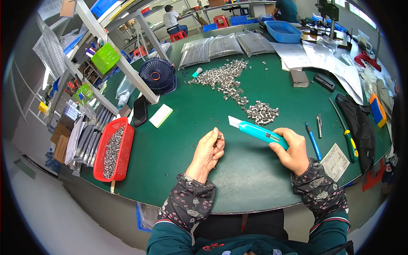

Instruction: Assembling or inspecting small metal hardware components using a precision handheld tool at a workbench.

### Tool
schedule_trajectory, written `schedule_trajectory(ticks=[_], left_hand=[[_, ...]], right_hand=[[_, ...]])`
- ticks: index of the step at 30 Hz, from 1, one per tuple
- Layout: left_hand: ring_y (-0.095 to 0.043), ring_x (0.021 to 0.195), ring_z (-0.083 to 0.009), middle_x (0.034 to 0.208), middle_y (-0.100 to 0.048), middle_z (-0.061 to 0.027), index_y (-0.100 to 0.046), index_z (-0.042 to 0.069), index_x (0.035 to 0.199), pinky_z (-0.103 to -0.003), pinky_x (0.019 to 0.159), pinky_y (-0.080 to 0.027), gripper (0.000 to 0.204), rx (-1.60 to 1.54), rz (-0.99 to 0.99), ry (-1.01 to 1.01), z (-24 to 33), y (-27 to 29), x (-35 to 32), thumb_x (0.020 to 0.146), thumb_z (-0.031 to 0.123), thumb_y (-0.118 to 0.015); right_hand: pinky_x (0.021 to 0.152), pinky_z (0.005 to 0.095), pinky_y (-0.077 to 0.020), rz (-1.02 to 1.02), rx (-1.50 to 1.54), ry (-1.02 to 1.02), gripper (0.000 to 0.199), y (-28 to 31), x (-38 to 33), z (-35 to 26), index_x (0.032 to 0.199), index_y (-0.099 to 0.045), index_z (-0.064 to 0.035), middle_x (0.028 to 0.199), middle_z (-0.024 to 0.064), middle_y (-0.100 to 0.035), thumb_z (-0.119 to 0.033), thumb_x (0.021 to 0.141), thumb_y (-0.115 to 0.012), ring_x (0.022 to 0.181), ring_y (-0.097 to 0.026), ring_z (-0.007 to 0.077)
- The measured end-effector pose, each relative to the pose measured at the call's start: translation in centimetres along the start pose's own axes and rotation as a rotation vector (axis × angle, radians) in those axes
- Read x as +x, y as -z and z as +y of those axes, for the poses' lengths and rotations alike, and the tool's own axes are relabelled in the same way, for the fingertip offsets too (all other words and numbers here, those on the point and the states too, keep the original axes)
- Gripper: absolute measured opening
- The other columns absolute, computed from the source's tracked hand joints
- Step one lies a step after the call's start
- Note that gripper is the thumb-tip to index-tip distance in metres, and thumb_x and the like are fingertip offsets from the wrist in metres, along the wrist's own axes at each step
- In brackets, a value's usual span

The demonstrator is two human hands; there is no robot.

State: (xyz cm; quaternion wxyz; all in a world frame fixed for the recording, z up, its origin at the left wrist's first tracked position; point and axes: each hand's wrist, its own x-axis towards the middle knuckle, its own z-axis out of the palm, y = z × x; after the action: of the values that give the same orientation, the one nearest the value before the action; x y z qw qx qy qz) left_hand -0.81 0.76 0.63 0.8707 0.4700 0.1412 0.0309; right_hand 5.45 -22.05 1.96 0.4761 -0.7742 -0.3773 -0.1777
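Note:
My right hand [294, 152] is closed round the handle of a teal utility knife [257, 131]. Its wide blade is out and points left toward my other hand, without touching it. My left hand [205, 154] is curled with thumb and fingers together around a small metal piece [219, 137], mostly hidden by the fingers; how many it holds I cannot tell. Beyond the knife lies a small heap of short silver metal sleeves [262, 113]. A larger, spread-out pile of similar sleeves [223, 78] reaches back from it across the green tabletop [178, 136].
At the left stand a red basket [129, 146] of metal parts, a black phone [140, 111] and a blue fan [157, 75]. Bagged rods [225, 46] lie at the back. A blue pen [313, 142], a screwdriver [349, 142] and a paper slip [335, 162] are at the right.

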Motion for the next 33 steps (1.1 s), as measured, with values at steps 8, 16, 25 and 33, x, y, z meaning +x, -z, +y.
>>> schedule_trajectory(ticks=[8,16,25,33], left_hand=[[-0.029,0.042,-0.0026,0.059,-0.042,0.0001,-0.05,0.004,0.077,-0.015,0.032,-0.021,0.025,-0.081,-0.024,-0.009,0.1,0.4,0.0,0.088,0.027,-0.045],[-0.034,0.049,-0.0035,0.072,-0.048,-0.0024,-0.051,0.005,0.089,-0.015,0.038,-0.027,0.013,-0.113,-0.077,-0.064,-0.3,0.9,0.5,0.087,0.016,-0.046],[-0.037,0.052,-0.0045,0.078,-0.051,-0.0047,-0.051,0.003,0.094,-0.016,0.04,-0.029,0.013,-0.116,-0.041,-0.082,0.0,0.5,0.4,0.087,0.013,-0.046],[-0.037,0.051,-0.0045,0.079,-0.053,-0.0043,-0.051,0.004,0.095,-0.016,0.039,-0.029,0.012,-0.096,-0.079,-0.106,-0.4,1.0,0.7,0.085,0.011,-0.048]], right_hand=[[0.055,0.0342,-0.0445,-0.081,-0.027,-0.045,0.023,-0.2,0.0,0.3,0.084,-0.056,-0.0022,0.074,0.0129,-0.057,-0.017,0.068,-0.063,0.063,-0.057,0.0294],[0.056,0.0345,-0.0443,-0.1,-0.024,-0.044,0.024,-0.1,0.1,0.4,0.084,-0.056,-0.0021,0.074,0.0132,-0.058,-0.018,0.068,-0.064,0.064,-0.056,0.0298],[0.057,0.0348,-0.0443,-0.112,-0.026,-0.065,0.025,-0.1,0.0,0.5,0.084,-0.056,-0.0022,0.075,0.0133,-0.058,-0.02,0.068,-0.064,0.065,-0.057,0.0299],[0.058,0.0345,-0.0444,-0.177,0.029,-0.124,0.025,-0.1,0.1,0.5,0.084,-0.056,-0.0024,0.074,0.0131,-0.058,-0.02,0.068,-0.064,0.065,-0.057,0.029]])
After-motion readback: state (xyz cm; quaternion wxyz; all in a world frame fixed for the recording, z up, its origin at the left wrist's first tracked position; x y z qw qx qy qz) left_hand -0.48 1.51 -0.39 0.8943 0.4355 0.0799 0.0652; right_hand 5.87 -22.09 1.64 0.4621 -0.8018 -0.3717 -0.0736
